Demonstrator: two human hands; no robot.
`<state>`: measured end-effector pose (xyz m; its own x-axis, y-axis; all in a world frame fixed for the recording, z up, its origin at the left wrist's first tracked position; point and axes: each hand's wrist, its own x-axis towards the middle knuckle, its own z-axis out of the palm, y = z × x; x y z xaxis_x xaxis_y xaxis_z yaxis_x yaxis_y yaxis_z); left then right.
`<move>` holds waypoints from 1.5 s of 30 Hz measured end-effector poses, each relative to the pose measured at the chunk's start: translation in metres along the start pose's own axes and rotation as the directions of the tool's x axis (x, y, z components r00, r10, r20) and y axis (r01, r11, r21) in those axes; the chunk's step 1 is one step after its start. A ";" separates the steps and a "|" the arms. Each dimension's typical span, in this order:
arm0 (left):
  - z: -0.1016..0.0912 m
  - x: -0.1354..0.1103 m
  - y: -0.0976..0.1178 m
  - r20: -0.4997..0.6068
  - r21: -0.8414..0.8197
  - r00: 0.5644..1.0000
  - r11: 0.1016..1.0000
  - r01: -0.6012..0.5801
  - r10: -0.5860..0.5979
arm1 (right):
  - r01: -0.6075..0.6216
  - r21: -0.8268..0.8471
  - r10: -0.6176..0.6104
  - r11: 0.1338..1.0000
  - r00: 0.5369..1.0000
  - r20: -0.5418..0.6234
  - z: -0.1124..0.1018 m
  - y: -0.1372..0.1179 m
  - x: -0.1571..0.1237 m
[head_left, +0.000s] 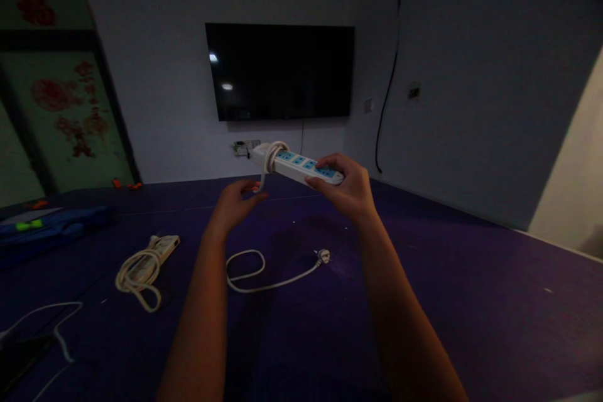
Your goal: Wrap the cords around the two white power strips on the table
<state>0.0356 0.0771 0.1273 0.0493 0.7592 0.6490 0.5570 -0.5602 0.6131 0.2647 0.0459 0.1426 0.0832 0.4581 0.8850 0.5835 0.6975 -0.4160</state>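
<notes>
My right hand (346, 185) grips the right end of a white power strip (296, 171) with blue sockets, thumb in front and fingers on top. The strip is held up above the purple surface, tilted, its left end higher. Around that left end the white power cord (274, 154) is wound in a few turns. My left hand (239, 201) pinches the cord where it hangs down from the strip. Farther along, the loose cord lies in a curve on the surface and ends in a white plug (323, 256).
Left of my arms lies another power strip (166, 247) with its cord coiled around it. A thin white cable (61, 333) and a dark flat object (23, 358) are at lower left. Blue cloth (70, 226) lies farther back. A television (282, 72) hangs on the wall.
</notes>
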 end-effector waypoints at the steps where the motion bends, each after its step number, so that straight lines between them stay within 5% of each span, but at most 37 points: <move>1: 0.001 -0.001 0.004 0.017 0.022 1.000 0.999 -0.024 0.024 | -0.007 -0.029 0.007 1.000 1.000 0.007 0.000 -0.001 0.000; 4: -0.001 -0.002 0.012 0.007 0.040 0.999 0.998 -0.054 0.053 | -0.006 -0.110 0.013 0.994 0.998 0.059 0.000 -0.002 -0.001; 7: -0.007 -0.002 0.013 -0.133 0.039 0.989 0.997 -0.068 0.072 | 0.010 -0.141 0.011 0.990 0.990 0.143 -0.002 -0.003 -0.002; 10: -0.014 -0.001 0.005 -0.309 0.086 0.950 0.996 -0.010 0.037 | 0.026 -0.041 -0.016 0.999 0.974 0.225 -0.005 -0.002 -0.002; 13: -0.021 0.001 -0.011 -0.356 0.133 0.933 0.985 0.108 -0.054 | -0.024 0.143 -0.019 0.989 0.957 0.290 -0.008 -0.004 -0.003; 18: -0.030 0.003 -0.043 -0.263 0.239 0.938 0.926 0.292 -0.227 | -0.131 0.298 0.058 0.945 0.968 0.244 -0.013 -0.010 -0.003; 23: -0.034 0.004 -0.052 -0.182 0.271 0.930 0.893 0.359 -0.318 | -0.094 0.229 0.069 0.969 0.991 0.118 -0.015 -0.010 -0.002; 25: -0.031 0.003 -0.044 -0.162 0.209 0.946 0.927 0.311 -0.281 | -0.064 0.162 0.051 0.985 0.995 0.082 -0.015 -0.008 -0.001; 29: -0.018 -0.001 -0.014 0.055 -0.003 0.989 0.990 0.137 -0.137 | -0.034 0.068 0.030 0.997 0.998 0.058 -0.011 -0.004 -0.001; 34: -0.003 -0.005 0.012 0.166 0.065 0.986 0.998 -0.001 -0.009 | -0.012 0.020 0.010 1.000 0.996 0.088 -0.007 -0.001 0.000; 40: -0.013 -0.005 0.016 -0.096 0.051 0.995 0.999 -0.020 0.025 | 0.008 -0.092 0.009 0.996 0.983 0.181 -0.006 0.002 0.000; 45: -0.021 -0.001 0.002 -0.343 0.067 0.938 0.995 0.071 -0.043 | 0.029 0.045 -0.042 0.999 0.948 0.317 -0.007 -0.001 -0.002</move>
<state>0.0187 0.0682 0.1373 -0.2619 0.6234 0.7367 0.6136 -0.4816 0.6257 0.2693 0.0399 0.1425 -0.2015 0.5796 0.7896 0.5485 0.7347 -0.3993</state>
